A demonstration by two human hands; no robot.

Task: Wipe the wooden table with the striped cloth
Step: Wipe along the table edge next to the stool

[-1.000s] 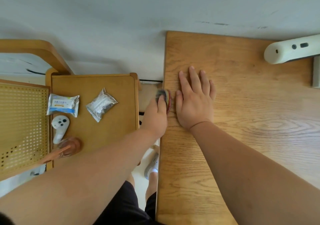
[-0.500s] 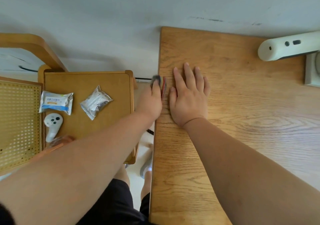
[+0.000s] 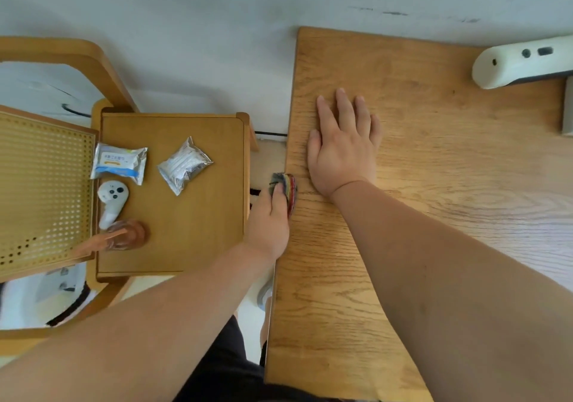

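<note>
Left hand point(image 3: 269, 222), gripping bunched striped cloth point(image 3: 286, 189), slid nearer along wooden table point(image 3: 465, 215) edge; right hand point(image 3: 342, 147) flat, open: edge-wiping underway.

I can make out printing on only one item: the white-and-blue foil wipe packet point(image 3: 119, 163) on the small wooden side table point(image 3: 198, 231) carries a line of characters above a blue band (too blurred for me to read).
</note>
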